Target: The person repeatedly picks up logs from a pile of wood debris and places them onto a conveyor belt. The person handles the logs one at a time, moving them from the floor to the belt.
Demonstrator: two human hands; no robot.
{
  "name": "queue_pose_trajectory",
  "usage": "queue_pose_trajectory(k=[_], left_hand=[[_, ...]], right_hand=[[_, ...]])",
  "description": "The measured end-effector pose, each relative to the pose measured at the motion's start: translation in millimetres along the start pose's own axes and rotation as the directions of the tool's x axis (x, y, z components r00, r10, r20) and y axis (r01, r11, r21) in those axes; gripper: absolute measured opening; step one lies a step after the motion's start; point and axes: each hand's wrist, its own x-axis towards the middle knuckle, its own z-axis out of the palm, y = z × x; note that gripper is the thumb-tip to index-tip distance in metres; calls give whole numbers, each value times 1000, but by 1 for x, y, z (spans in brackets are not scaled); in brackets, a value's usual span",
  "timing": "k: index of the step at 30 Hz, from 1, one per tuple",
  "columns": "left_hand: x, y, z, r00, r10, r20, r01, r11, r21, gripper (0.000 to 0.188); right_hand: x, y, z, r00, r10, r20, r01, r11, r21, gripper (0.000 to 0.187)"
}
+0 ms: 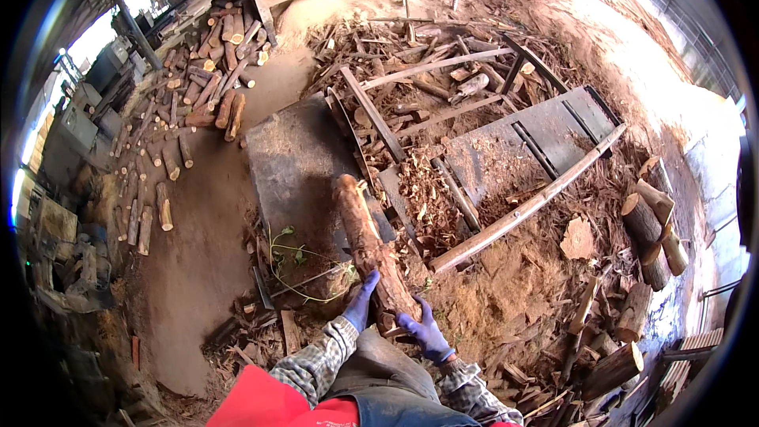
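- Logs (213,87) lie scattered and heaped on the dirt floor at the far left, well apart from the person, beside grey machines along the wall.
- Left hand (360,300), in a blue glove, is closed around the left side of the near end of a long bark-covered log (368,245); the fingers wrap it firmly.
- Log points away from the person, its far end resting on the dark metal plate (292,166) of a low feeding frame; the step in hand seems to be pushing or laying the log onto this frame.
- Right hand (425,330), also gloved in blue, grips the same end from the right and a little lower.
- Next move, I judge, needs both hands to lift the near end and slide it forward, keeping it straight.
- Bark scraps and a thin green vine (296,257) lie just beside the log and may catch it.
- Rails and a slanted beam (522,209) of the frame stand to the right, then cut stumps (652,229) further right.
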Motion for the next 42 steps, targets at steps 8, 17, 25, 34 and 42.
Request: queue_pose_trajectory(k=[8,17,25,34,42], left_hand=[[38,24,29,969,159,-190,-147,986,73,56],[71,80,11,956,72,-284,11,960,281,90],[42,-39,-10,987,-17,-161,40,989,145,109],[-21,-138,0,966,-224,132,198,963,183,92],[-58,255,-97,665,740,102,-743,640,196,60]], right_hand=[[41,-3,13,994,23,-104,6,963,271,51],[114,-1,2,991,42,123,-85,924,373,77],[-51,106,-79,979,183,93,-191,648,737,74],[-24,73,-20,968,240,73,-236,774,588,72],[99,-100,205,876,-144,460,-68,908,413,70]])
